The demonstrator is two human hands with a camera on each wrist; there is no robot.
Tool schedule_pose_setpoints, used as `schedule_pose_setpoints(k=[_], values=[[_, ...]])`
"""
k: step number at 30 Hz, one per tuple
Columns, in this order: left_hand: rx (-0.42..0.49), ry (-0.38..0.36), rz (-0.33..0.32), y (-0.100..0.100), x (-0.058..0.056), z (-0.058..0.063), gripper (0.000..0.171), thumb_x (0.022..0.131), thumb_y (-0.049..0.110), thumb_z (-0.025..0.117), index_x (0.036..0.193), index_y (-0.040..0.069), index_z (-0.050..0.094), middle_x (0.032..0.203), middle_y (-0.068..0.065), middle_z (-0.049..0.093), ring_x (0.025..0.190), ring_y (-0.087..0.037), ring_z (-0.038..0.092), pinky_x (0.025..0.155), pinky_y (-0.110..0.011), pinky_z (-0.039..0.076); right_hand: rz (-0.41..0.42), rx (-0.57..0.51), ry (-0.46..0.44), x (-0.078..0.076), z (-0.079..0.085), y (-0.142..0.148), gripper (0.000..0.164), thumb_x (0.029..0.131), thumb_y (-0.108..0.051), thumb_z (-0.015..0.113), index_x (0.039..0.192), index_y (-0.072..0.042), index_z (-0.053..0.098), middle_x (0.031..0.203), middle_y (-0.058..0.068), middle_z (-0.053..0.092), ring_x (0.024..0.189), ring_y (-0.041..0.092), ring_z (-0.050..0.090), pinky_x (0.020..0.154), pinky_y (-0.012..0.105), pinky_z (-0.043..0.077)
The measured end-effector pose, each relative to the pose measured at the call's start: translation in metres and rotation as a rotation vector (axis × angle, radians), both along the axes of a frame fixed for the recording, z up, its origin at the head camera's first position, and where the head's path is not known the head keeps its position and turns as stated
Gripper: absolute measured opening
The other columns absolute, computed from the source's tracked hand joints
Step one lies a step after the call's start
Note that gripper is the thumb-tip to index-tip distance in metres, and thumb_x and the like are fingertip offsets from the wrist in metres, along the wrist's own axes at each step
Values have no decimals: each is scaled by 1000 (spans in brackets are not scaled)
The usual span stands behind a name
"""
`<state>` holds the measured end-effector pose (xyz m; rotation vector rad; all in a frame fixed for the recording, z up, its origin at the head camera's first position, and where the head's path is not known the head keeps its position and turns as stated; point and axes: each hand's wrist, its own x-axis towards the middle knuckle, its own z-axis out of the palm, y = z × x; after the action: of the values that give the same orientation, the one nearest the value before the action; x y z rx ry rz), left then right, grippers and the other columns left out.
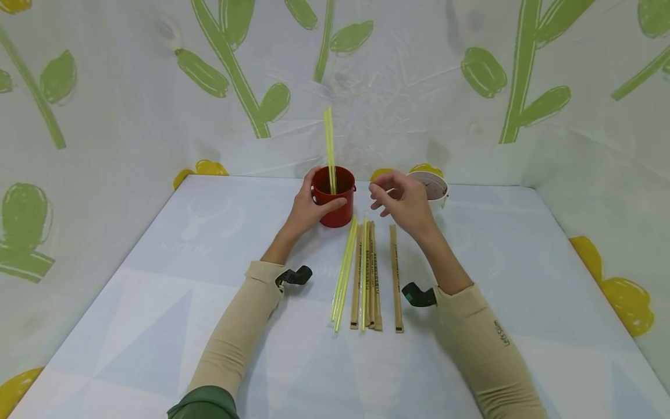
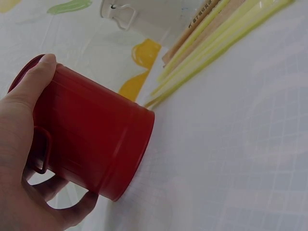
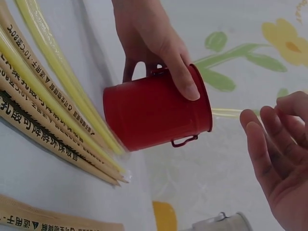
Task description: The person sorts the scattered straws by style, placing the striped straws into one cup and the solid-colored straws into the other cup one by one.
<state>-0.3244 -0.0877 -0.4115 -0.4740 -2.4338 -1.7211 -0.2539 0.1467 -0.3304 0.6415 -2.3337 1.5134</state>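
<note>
My left hand (image 1: 305,208) grips a small red metal bucket (image 1: 337,217), its thumb across the near side and the fingers round the far left. Thin yellow straws (image 1: 329,142) stand upright inside, rising well above the rim. Just right of the bucket my right hand (image 1: 408,203) hovers with loosely bent fingers and nothing between them. In front of the bucket, wrapped yellow straws (image 1: 344,279) lie on the table beside several brown paper-wrapped straws (image 3: 53,127), which carry printed text. One yellow straw (image 1: 363,273) lies over the brown ones.
A white bucket (image 1: 438,192) stands behind my right hand, partly hidden by it. One brown paper-wrapped straw (image 1: 396,279) lies apart, to the right of the bundle. A curtain (image 1: 398,99) printed with plants hangs behind the table's (image 1: 173,326) far edge.
</note>
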Motion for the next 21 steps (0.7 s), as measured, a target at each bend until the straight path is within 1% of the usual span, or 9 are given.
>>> schedule_pose_setpoints(k=[2, 4, 6, 11, 15, 21], values=[[-3, -1, -1, 1, 1, 1, 88, 82, 36, 78, 151, 29, 23, 146, 5, 46, 129, -18, 47, 105, -43, 48, -5, 5, -21, -6, -6, 2, 22, 96, -17, 64, 111, -2, 65, 97, 17, 71, 75, 31, 73, 61, 38, 60], [-6, -5, -1, 1, 1, 1, 89, 82, 36, 78, 151, 29, 22, 146, 5, 45, 130, -17, 46, 105, -42, 48, -5, 11, -37, -7, -9, 3, 24, 95, -23, 65, 111, -5, 65, 97, 14, 71, 74, 26, 73, 61, 32, 60], [-9, -6, -1, 2, 1, 2, 89, 82, 36, 78, 151, 29, 22, 147, 5, 44, 131, -17, 45, 105, -42, 48, -6, 26, -49, -8, -11, 4, 25, 95, -27, 66, 110, -7, 66, 97, 11, 71, 74, 24, 73, 61, 29, 59], [-5, -5, -2, 2, 2, 3, 88, 82, 37, 78, 151, 30, 22, 147, 5, 44, 131, -16, 45, 104, -42, 49, -19, 83, -94, -8, -12, 5, 23, 94, -27, 66, 108, -8, 65, 99, 10, 72, 72, 22, 73, 60, 28, 59], [-3, -6, -3, 2, 2, 3, 87, 82, 37, 78, 150, 32, 23, 146, 6, 44, 131, -16, 45, 103, -42, 50, -38, 161, -193, -9, -15, 4, 25, 94, -28, 66, 111, -10, 63, 102, 10, 73, 74, 22, 73, 62, 29, 60], [-9, 1, -5, 1, 2, 2, 86, 83, 36, 77, 150, 33, 23, 147, 6, 44, 132, -15, 44, 105, -42, 49, -42, 292, -354, -12, -20, -1, 37, 93, -34, 67, 120, -10, 61, 108, 13, 72, 79, 27, 75, 65, 30, 61]])
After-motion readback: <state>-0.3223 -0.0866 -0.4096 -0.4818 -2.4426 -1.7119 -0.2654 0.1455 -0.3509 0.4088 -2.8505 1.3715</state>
